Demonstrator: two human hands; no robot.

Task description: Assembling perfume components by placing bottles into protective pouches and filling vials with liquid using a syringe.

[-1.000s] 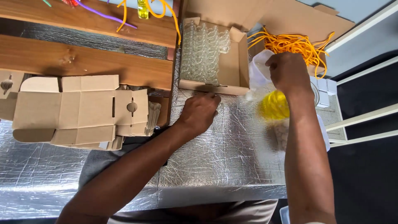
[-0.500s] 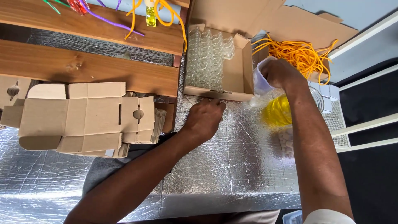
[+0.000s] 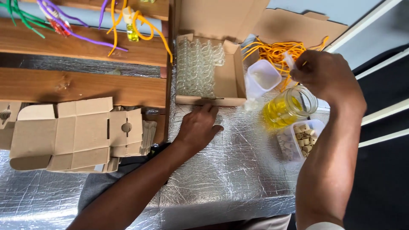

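Lying stacked near the worktop's left edge, flattened cardboard blanks [image 3: 76,134] wait. At centre, the left hand [image 3: 198,127] rests with loosely spread fingers, holding nothing, touching an open carton [image 3: 228,81] packed with clear glass vials [image 3: 197,66]. Toward the right edge, the right hand [image 3: 328,79] pinches a small clear tube [image 3: 288,59] above a jar of yellow liquid [image 3: 287,108]; beside it, a tub holds corks [image 3: 302,138].

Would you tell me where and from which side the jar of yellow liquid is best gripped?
Grip the jar around its round glass wall, below the rim, probably from its right side. It stands upright and open-topped, so a side grip keeps it level. The white tub crowds its left, the tub of corks its near side.
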